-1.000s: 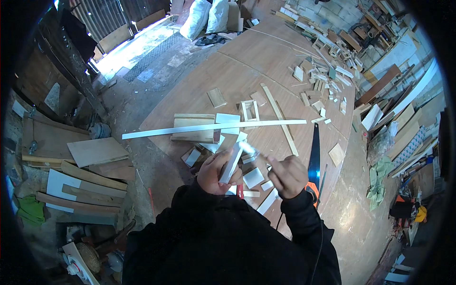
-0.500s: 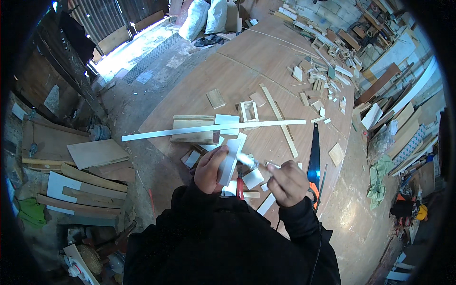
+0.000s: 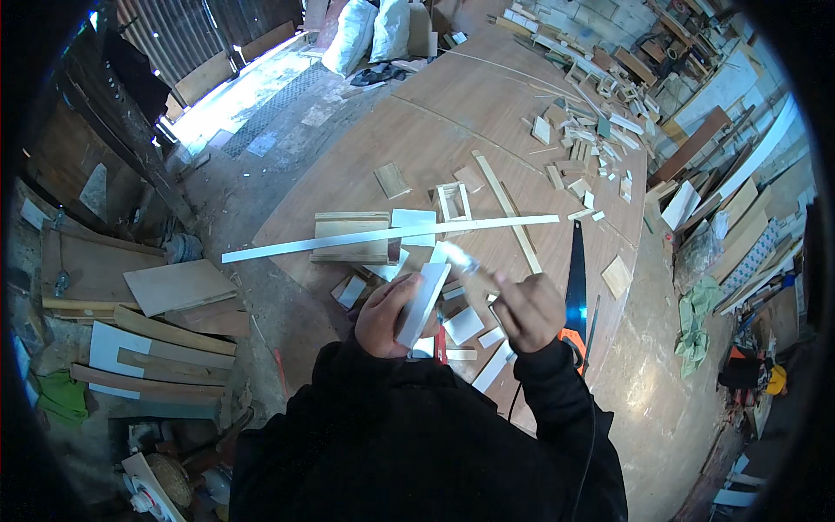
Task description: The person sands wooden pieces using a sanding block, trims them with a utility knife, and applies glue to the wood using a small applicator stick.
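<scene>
A broad brown tabletop (image 3: pixel 348 174) fills the middle of the frame and runs to the upper right, where wood offcuts (image 3: pixel 578 139) lie crowded together. The person's dark jacket (image 3: pixel 417 444) takes up the lower centre, cut off by the bottom edge. At the upper centre stand two pale sacks (image 3: pixel 350 36); any print on them is too small to read. A long white strip (image 3: pixel 300 244) crosses the centre, passing over a wooden stack (image 3: pixel 365 251). Right of centre lies a handsaw (image 3: pixel 577 278) with a dark blade; its orange handle is partly hidden by the right sleeve, and any label on it cannot be made out.

The left hand (image 3: pixel 383 315), near the centre, grips a white piece (image 3: pixel 424 304), which stands tilted and hides some of the fingers. The right hand (image 3: pixel 528 311), just right of centre, is closed around the handle of a brush (image 3: pixel 465 262), its fingers curled together. An open wooden frame (image 3: pixel 442 205) sits above the hands. The brush's pale tip is blurred beside the upper end of the white piece; whether they touch cannot be told. Below, a red tool (image 3: pixel 441 339) is mostly covered.
</scene>
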A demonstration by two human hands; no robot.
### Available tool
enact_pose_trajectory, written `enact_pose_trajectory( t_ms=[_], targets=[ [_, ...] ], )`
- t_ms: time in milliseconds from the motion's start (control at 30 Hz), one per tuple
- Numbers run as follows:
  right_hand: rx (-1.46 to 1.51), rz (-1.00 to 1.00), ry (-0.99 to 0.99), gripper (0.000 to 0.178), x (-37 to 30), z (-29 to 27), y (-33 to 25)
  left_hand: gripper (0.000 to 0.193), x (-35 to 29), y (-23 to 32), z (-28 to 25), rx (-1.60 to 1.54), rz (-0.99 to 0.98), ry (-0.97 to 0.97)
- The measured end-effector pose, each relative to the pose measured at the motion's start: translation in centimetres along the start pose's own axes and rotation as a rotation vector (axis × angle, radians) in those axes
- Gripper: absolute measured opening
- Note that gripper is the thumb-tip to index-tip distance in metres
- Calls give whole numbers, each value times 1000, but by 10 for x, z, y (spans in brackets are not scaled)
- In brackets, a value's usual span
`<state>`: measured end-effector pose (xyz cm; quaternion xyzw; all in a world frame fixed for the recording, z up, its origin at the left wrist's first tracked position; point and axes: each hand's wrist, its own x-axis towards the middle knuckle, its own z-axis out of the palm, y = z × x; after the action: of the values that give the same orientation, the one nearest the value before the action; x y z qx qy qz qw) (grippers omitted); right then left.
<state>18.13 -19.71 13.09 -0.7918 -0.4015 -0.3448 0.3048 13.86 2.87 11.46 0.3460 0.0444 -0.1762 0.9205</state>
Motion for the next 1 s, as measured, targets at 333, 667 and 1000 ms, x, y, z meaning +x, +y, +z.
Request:
enact_pose_trajectory(
  t_ms=[333,667,1000],
  targets=[
    [310,57,37,40,-8,-2,-38,37,2,4,6,-175,-112,72],
    [806,549,-168,17,-8,-3,-52,31,5,-5,-6,-232,-46,-109],
    [945,696,-101,19,-14,-1,-51,34,5,-8,-9,-255,48,-120]
  ],
)
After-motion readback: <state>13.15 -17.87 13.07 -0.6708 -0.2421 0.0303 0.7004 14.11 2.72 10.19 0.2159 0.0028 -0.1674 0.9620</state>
